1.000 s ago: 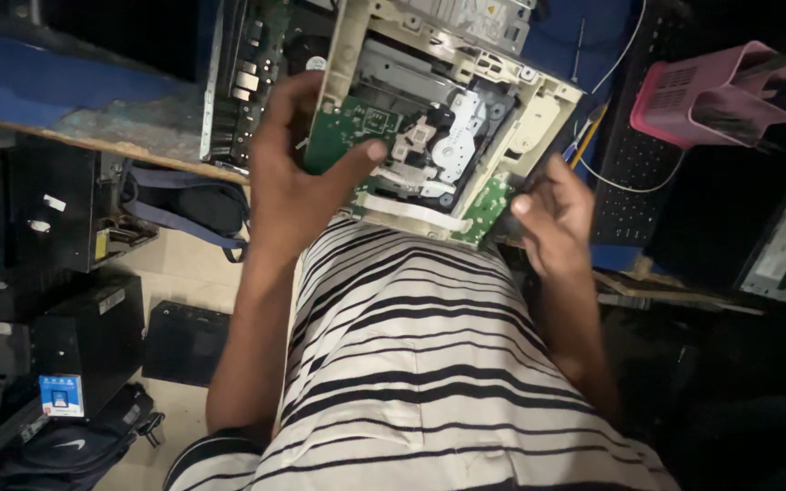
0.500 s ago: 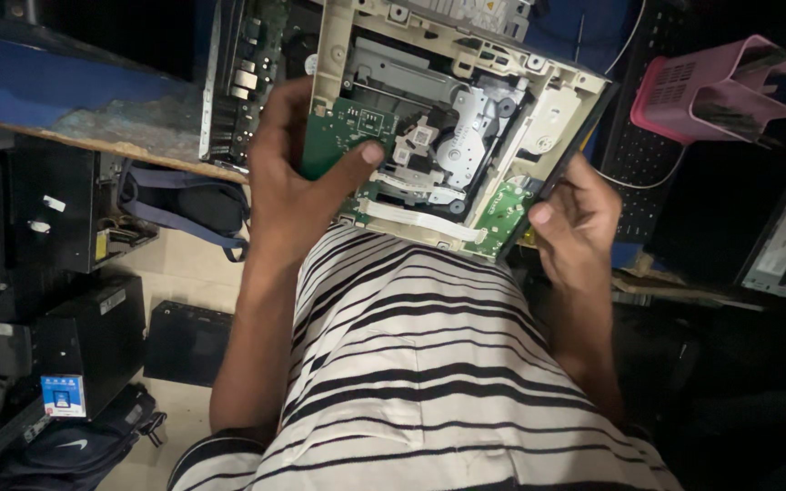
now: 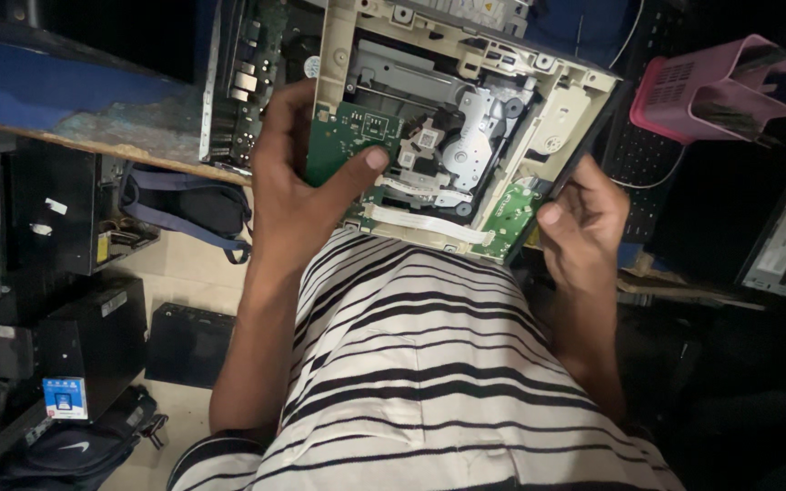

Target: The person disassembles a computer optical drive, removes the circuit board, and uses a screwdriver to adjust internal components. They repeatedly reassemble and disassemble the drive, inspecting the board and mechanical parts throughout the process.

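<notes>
Where the view begins at the left, a dark bag [image 3: 188, 205] with blue straps lies under the bench edge [image 3: 93, 136], well left of the fingers. Left hand [image 3: 297, 182]: fingers clamped on the left side of the opened optical drive [image 3: 452, 127], thumb [image 3: 357, 173] pressed on its green circuit board [image 3: 343, 145]. Drive: beige frame, metal mechanism, white ribbon cable [image 3: 429, 223] just beyond the thumb tip, held between both hands above the striped shirt [image 3: 420, 364]. Right hand [image 3: 584, 218]: fingers curled together against the drive's lower right edge. Pink basket [image 3: 716, 91]: beyond the right fingers, apart.
</notes>
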